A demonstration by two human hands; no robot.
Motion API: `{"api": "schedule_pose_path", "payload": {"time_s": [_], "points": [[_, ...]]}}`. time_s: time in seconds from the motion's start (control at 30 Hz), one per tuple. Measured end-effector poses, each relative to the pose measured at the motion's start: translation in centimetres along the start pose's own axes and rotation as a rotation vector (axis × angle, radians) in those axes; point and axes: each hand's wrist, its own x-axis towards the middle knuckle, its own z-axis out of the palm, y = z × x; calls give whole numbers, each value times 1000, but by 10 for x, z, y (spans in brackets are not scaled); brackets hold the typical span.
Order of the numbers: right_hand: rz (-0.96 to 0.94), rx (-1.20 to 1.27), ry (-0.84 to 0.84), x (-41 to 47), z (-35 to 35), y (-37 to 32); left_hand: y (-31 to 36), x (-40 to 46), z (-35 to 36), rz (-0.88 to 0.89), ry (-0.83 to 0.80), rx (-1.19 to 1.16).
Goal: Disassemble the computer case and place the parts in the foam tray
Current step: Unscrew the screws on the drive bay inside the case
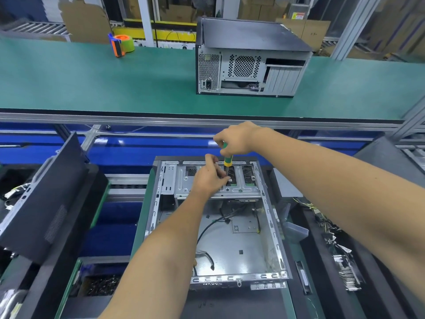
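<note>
An open computer case [273, 229] lies flat in front of me, its bare metal floor and loose black cables showing. A metal drive cage [184, 183] spans its far end. My right hand [234, 138] grips the top of a green and yellow screwdriver [227, 160], held upright over the cage. My left hand [210, 178] pinches the screwdriver's shaft near the tip, down at the cage. The screw itself is hidden by my fingers.
A removed black side panel [43, 203] leans at the left. A second closed computer case [250, 58] stands on the green conveyor [92, 84] beyond, with a tape dispenser [122, 43] further left. Removed parts and cables [335, 247] lie at the right; a bin of screws [101, 285] sits at lower left.
</note>
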Motion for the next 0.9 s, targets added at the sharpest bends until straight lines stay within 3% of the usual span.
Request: {"api": "schedule_pose_path", "payload": {"time_s": [0.37, 0.6, 0.8, 0.9], "points": [[83, 21, 187, -18, 0, 15, -1, 0, 2, 27, 36, -94], [154, 78, 157, -38, 10, 30, -2, 3, -2, 18, 194, -270], [216, 158, 172, -54, 14, 40, 1, 5, -9, -65, 246, -315], [234, 176, 171, -58, 16, 48, 8, 8, -5, -215, 303, -467]]}}
